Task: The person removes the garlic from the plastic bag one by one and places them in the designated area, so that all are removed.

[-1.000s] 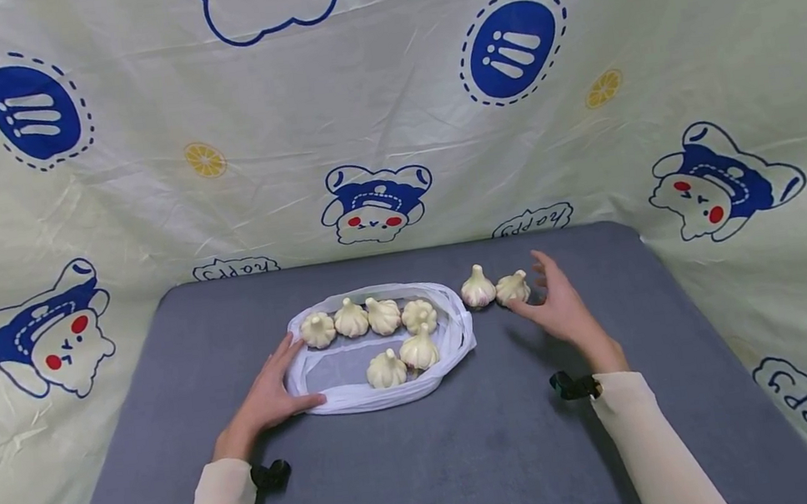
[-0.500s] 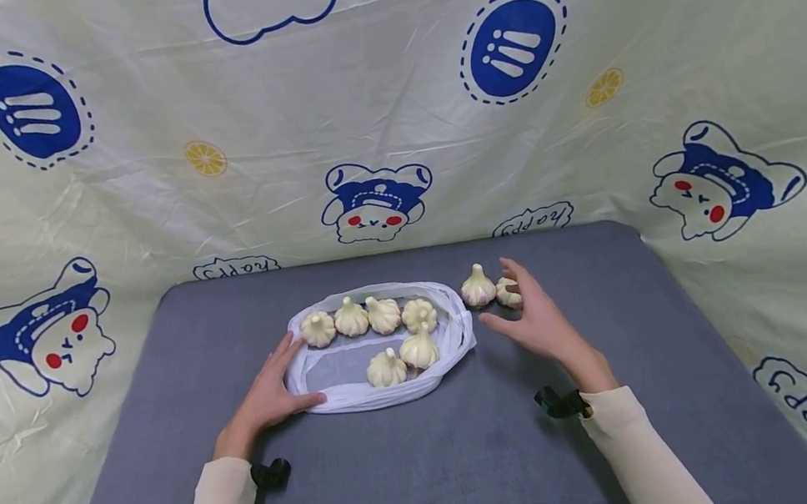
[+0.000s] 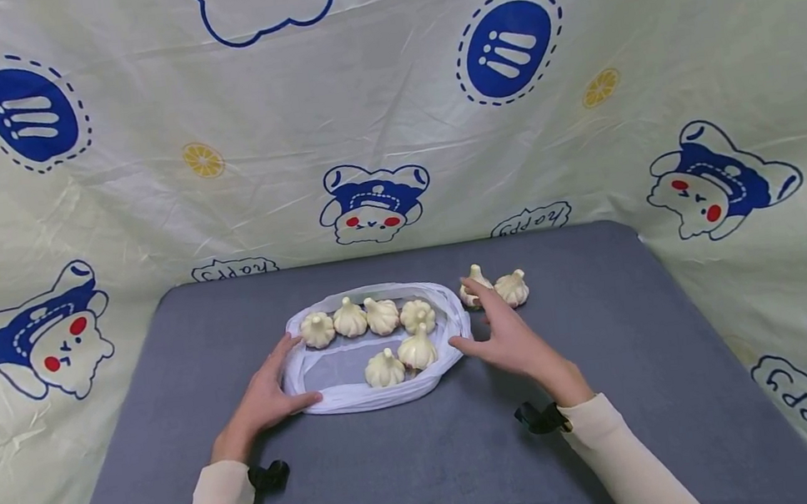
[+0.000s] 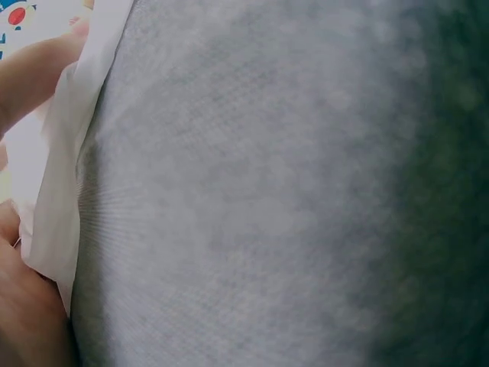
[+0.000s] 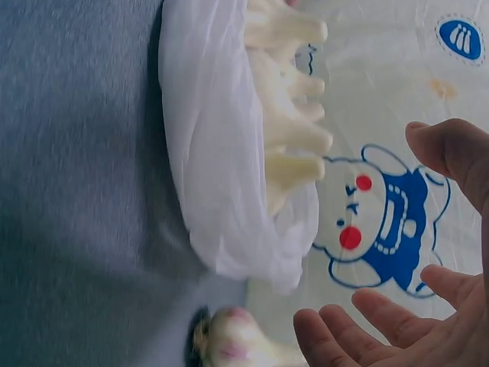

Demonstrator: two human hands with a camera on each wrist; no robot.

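Note:
A white plastic bag (image 3: 372,396) lies spread on the table, its rim rolled into an oval. Several garlic bulbs (image 3: 385,368) sit inside it, most of them in a row along the far side. My left hand (image 3: 267,393) rests at the bag's left end, with spread fingers and thumb touching the rim. My right hand (image 3: 509,342) hovers at the right end, fingers and thumb apart and nothing between them. Behind its fingertips a garlic bulb (image 3: 475,273) with pinkish skin is partly hidden. Another bulb (image 3: 513,288) lies just to its right.
Dark grey cloth covers the table (image 3: 416,477). A printed curtain (image 3: 385,103) hangs close behind the table and along both sides. Black wrist straps (image 3: 539,418) with cameras sit at both cuffs.
My right hand has moved left, from beside the rightmost loose bulb to the bag's right end, uncovering that bulb and partly covering the other. My left hand has stayed at the bag.

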